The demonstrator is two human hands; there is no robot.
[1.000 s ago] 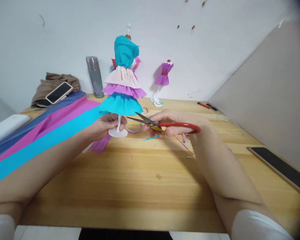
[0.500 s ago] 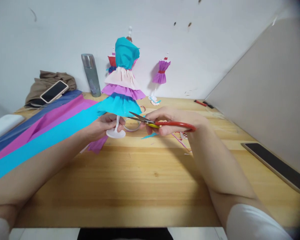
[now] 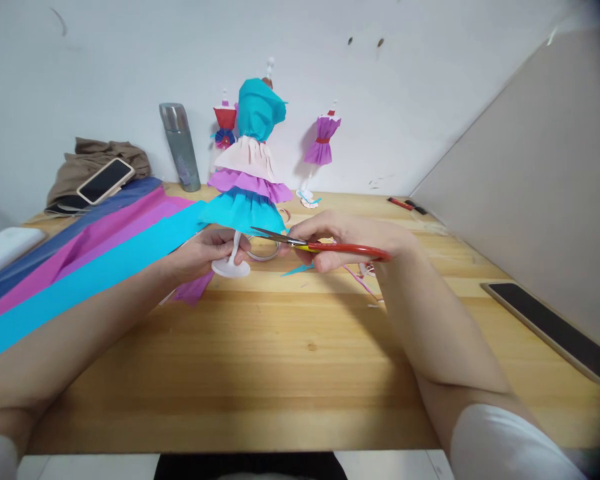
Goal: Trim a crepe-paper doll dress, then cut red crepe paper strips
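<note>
"Any words or numbers you can read?"
"None. The bottle [image 3: 181, 143] has a faint mark [image 3: 186, 167] low on its side, too blurred to make out."
"What about the left phone [image 3: 106, 181] and the right phone [image 3: 555, 330]?"
"Both look dark, with nothing legible on either."

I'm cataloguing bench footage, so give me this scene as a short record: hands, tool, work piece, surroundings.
Left hand: the left hand holds the white stand of the tiered dress form
Right hand: the right hand holds red-handled scissors
Blades: nearly together, tips near the blue hem in this view
Work piece: tiered dress form, blue top, then pale, purple and blue tiers
Behind: red-topped form, purple-dressed form, flask
Left side: coloured strips, phone
Right side: another phone
</note>
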